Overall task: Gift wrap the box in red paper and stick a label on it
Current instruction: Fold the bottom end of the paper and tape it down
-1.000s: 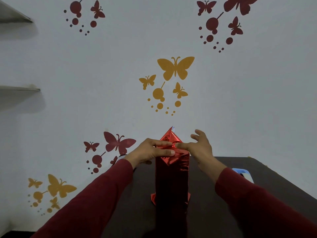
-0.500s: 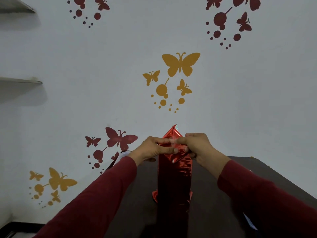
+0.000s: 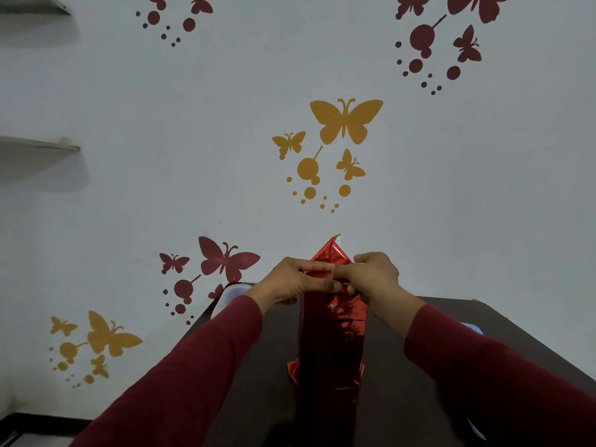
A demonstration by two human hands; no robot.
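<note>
A tall box [image 3: 332, 343] covered in shiny red paper stands upright on the dark table [image 3: 403, 382]. At its top end a triangular red paper flap [image 3: 332, 251] sticks up. My left hand [image 3: 295, 280] and my right hand [image 3: 375, 275] meet at the top of the box, both pinching the folded paper there, fingertips touching. Loose paper corners flare out at the box's base [image 3: 294, 372]. No label is in view.
A white round container [image 3: 233, 293] sits at the table's far left corner. A pale blue and white object [image 3: 472, 329] shows behind my right sleeve. The wall behind carries butterfly stickers, and two shelves [image 3: 38, 145] jut out at the left.
My right hand, open a second ago, has closed onto the paper at the box's top beside my left hand. The view has tilted slightly upward.
</note>
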